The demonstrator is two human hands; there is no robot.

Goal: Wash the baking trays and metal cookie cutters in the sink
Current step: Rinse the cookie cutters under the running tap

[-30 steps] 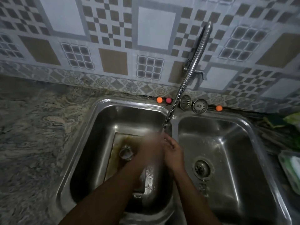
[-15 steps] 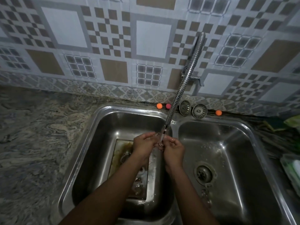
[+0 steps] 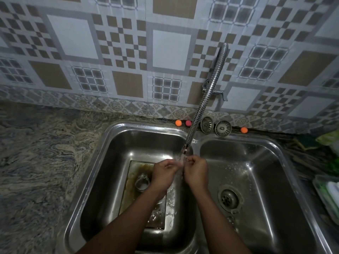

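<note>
A stained baking tray (image 3: pixel 131 200) lies on the bottom of the left sink basin (image 3: pixel 110 143). A round metal cookie cutter (image 3: pixel 142 182) rests on it. Above the tray, my left hand (image 3: pixel 164 174) and my right hand (image 3: pixel 197 172) meet under the faucet nozzle (image 3: pixel 185 151), where water runs. Their curled fingers pinch a small metal cookie cutter (image 3: pixel 187 159) between them. Only a sliver of this cutter shows at my right fingertips; the fingers and the water hide the rest.
The right sink basin (image 3: pixel 256 171) has a drain (image 3: pixel 228 197). Two strainers (image 3: pixel 207 125) and small orange and pink balls (image 3: pixel 178 123) sit on the back ledge. A tap handle (image 3: pixel 220 93) sticks out of the tiled wall. A plastic container (image 3: pixel 328 193) stands at right, and a granite counter (image 3: pixel 36 162) lies at left.
My hands rose from low over the tray up to the nozzle and now hold the small cutter in the stream. The camera view tilted slightly.
</note>
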